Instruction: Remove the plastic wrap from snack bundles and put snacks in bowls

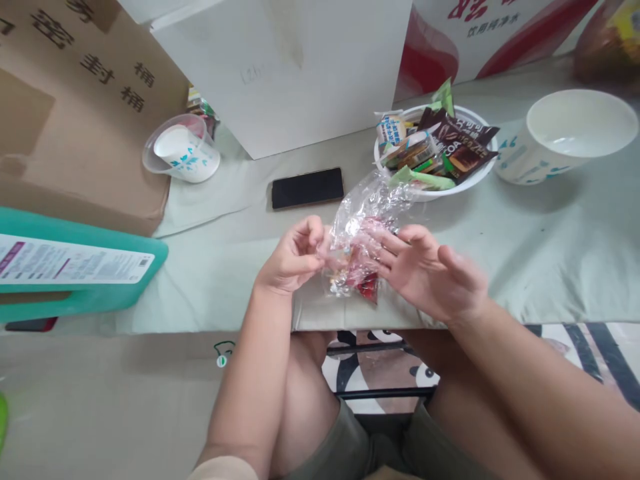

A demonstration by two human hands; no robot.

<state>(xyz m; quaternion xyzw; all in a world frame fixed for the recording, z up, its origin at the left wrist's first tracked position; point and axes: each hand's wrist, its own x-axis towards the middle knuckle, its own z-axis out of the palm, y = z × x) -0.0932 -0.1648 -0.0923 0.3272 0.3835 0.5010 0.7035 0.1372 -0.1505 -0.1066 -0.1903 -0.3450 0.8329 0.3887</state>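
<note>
A crinkled clear plastic bag (350, 220) lies in front of me near the table's front edge, with small red wrapped pieces (369, 288) in or under it. My left hand (297, 257) pinches the bag's left side between thumb and fingers. My right hand (433, 277) is open, palm turned up, its fingertips over the bag's right side and slightly blurred. Just behind the bag stands a white bowl (450, 193) heaped with wrapped snacks (455, 147), some in dark brown packets, some in green. The bag's far end reaches the bowl's rim.
A black phone (308, 188) lies behind my left hand. Right of the bowl stands a large paper cup (540, 157); at the left are nested cups (187, 157). A white box (300, 73), brown carton (75, 133) and teal container (100, 267) border the table (210, 280).
</note>
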